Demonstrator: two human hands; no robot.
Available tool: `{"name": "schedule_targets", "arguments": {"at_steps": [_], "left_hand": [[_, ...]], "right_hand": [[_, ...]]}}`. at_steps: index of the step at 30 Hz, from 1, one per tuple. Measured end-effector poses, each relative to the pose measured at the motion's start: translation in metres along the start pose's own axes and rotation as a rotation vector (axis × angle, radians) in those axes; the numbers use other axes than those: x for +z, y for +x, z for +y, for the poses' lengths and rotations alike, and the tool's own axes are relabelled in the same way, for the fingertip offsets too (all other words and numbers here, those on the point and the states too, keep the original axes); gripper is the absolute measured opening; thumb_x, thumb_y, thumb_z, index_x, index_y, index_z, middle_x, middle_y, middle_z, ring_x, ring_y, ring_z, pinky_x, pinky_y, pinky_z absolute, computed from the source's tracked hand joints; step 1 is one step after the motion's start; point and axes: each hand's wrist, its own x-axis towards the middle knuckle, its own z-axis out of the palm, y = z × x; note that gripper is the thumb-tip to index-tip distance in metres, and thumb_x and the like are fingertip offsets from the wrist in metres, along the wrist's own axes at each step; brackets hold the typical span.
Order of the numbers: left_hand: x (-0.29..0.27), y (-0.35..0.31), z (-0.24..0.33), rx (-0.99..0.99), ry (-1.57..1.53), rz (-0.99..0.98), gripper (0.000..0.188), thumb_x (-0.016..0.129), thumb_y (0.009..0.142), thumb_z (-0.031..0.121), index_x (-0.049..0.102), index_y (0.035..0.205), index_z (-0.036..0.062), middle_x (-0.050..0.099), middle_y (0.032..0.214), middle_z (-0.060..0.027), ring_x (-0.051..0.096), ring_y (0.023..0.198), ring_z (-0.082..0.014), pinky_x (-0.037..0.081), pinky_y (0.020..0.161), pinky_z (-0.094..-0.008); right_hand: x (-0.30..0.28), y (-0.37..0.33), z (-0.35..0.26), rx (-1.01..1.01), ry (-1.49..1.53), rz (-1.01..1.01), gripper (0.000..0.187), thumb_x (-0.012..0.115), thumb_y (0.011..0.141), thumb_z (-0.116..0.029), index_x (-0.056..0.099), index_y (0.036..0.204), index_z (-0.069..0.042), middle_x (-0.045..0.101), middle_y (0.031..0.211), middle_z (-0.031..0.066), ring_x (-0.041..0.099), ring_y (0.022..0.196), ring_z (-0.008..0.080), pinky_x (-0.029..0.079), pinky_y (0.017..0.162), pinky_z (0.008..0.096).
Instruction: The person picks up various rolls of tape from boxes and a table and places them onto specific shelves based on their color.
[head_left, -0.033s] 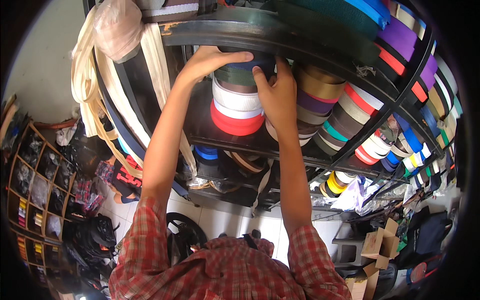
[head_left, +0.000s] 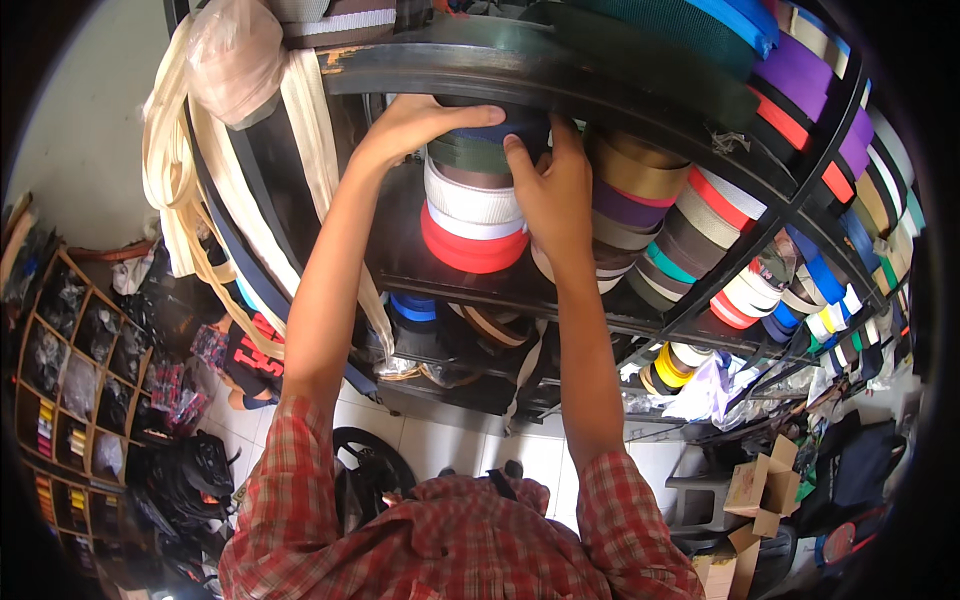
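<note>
A stack of webbing rolls stands on the black shelf, just under the beam above it. My left hand (head_left: pixel 425 125) grips the left side of the dark blue webbing roll (head_left: pixel 483 130) at the top, its thumb lying along the front. From the right, my right hand (head_left: pixel 555 180) holds the same roll, thumb in front and fingers reaching behind. Below it sit a dark green roll (head_left: pixel 468 154), a white roll (head_left: pixel 472 196) and a red roll (head_left: pixel 474 250). The fingertips of both hands are partly hidden behind the rolls and in shadow.
A black shelf beam (head_left: pixel 450 72) crosses close above my hands. Cream straps (head_left: pixel 175 190) hang at the left beside a plastic-wrapped bundle (head_left: pixel 235 60). A gold-brown roll (head_left: pixel 640 165) tops the neighbouring stack. An opened cardboard box (head_left: pixel 765 485) lies low at the right. Another person (head_left: pixel 250 355) is at the left.
</note>
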Motion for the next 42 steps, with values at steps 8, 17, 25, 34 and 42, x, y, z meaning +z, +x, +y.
{"name": "schedule_targets", "arguments": {"at_steps": [8,17,25,34,42], "left_hand": [[-0.002,0.004,-0.004,0.149,-0.054,-0.021,0.059,0.082,0.070,0.036,0.066,0.109,-0.0061,0.066,0.107,-0.0117,0.059,0.098,-0.0174,0.045,0.088,-0.0291],[0.012,-0.013,-0.021,0.224,0.110,0.192,0.066,0.079,0.076,0.027,0.050,0.127,-0.0051,0.057,0.124,-0.0152,0.051,0.115,-0.0223,0.039,0.099,-0.0324],[0.141,-0.113,-0.005,0.374,-0.004,0.622,0.049,0.058,0.092,0.016,0.042,0.135,-0.0021,0.043,0.140,-0.0180,0.043,0.128,-0.0267,0.031,0.109,-0.0378],[0.388,-0.224,0.055,0.448,-0.383,-0.413,0.044,0.051,0.086,0.000,0.050,0.129,0.0057,0.050,0.133,-0.0121,0.053,0.117,-0.0172,0.045,0.096,-0.0325],[0.560,-0.304,0.137,0.287,-0.630,-0.805,0.022,0.058,0.083,-0.002,0.058,0.105,-0.0048,0.062,0.110,-0.0178,0.059,0.104,-0.0266,0.044,0.093,-0.0350]], "right_hand": [[0.004,-0.001,-0.006,0.005,-0.091,0.016,0.048,0.067,0.081,-0.013,0.052,0.124,0.005,0.059,0.101,0.0161,0.049,0.056,0.0145,0.041,0.053,0.0294],[-0.037,-0.028,-0.024,-0.046,-0.022,0.000,0.056,0.068,0.081,-0.012,0.047,0.130,0.006,0.051,0.125,0.0201,0.051,0.056,0.0148,0.045,0.054,0.0271],[-0.214,-0.076,-0.073,-0.236,-0.144,-0.525,0.033,0.068,0.081,-0.020,0.063,0.108,-0.002,0.062,0.101,0.0091,0.061,0.071,0.0218,0.050,0.063,0.0321],[-0.431,-0.162,-0.194,-0.066,-0.747,-0.810,0.033,0.072,0.073,-0.020,0.066,0.101,-0.004,0.064,0.092,0.0070,0.061,0.078,0.0218,0.050,0.068,0.0315],[-0.565,-0.253,-0.266,0.475,-1.031,-0.665,0.037,0.075,0.067,-0.019,0.067,0.101,-0.006,0.066,0.092,0.0062,0.062,0.082,0.0208,0.050,0.070,0.0308]]}}
